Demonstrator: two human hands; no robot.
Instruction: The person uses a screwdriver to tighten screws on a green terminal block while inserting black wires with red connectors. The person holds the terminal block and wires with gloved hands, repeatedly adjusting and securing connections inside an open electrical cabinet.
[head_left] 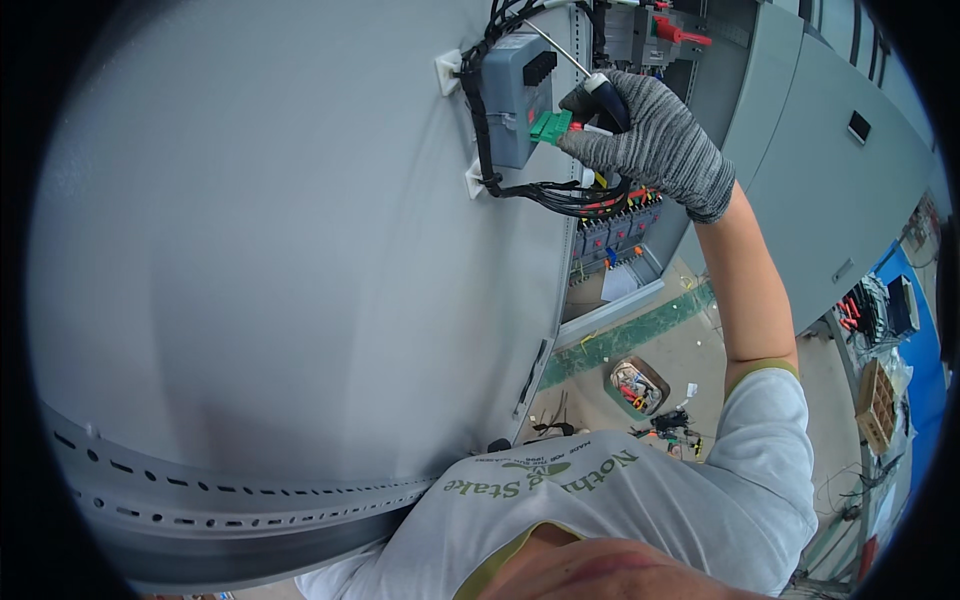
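My right hand (655, 140), in a grey knitted glove, is closed at the upper middle. It holds a screwdriver (606, 100) with a dark handle and a pale collar, its thin shaft pointing up and left. Between the thumb and fingers is a green plug-in terminal connector (550, 126), close against the front of a blue-grey device box (512, 95). Something red and white shows at the connector's hand side, partly covered by the fingers. The box sits at the edge of a large grey door panel (300, 240). My left hand is out of sight.
A black wire bundle (560, 197) loops below the box, tied at white mounts (475, 180). Circuit breakers (610, 235) sit inside the cabinet; a grey door (815, 150) stands right. On the floor are a parts tub (638, 388) and loose wires; a wooden box (876, 405) lies far right.
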